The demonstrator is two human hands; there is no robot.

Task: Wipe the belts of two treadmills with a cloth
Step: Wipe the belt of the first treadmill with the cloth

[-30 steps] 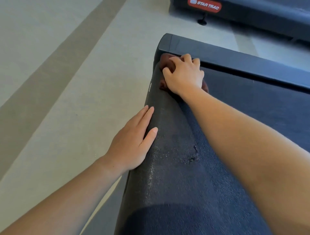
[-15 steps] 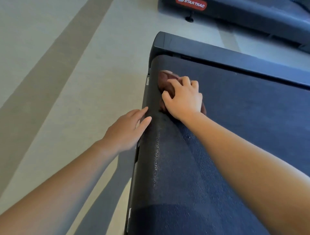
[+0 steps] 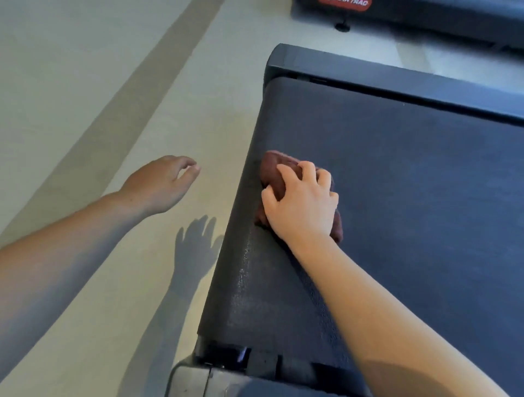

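A dark treadmill belt (image 3: 411, 204) fills the right of the head view, and its rolled end faces the floor on the left. My right hand (image 3: 303, 204) presses a crumpled dark red cloth (image 3: 273, 172) onto the belt near that end. The cloth shows beyond my fingers and at my wrist. My left hand (image 3: 161, 184) hovers over the floor to the left of the belt, fingers loosely curled, holding nothing. A second treadmill (image 3: 425, 19) with a red label (image 3: 344, 3) lies at the top right.
Pale floor (image 3: 85, 85) with a darker diagonal stripe (image 3: 127, 93) spreads to the left. The near treadmill's dark frame rail (image 3: 397, 82) runs along the belt's far side. Its grey end cover (image 3: 192, 379) sits at the bottom. A small black foot (image 3: 342, 27) stands under the second treadmill.
My right hand has dragged the cloth along the belt's end, away from the frame rail toward me. My left hand has lifted off the belt's edge and moved left over the floor.
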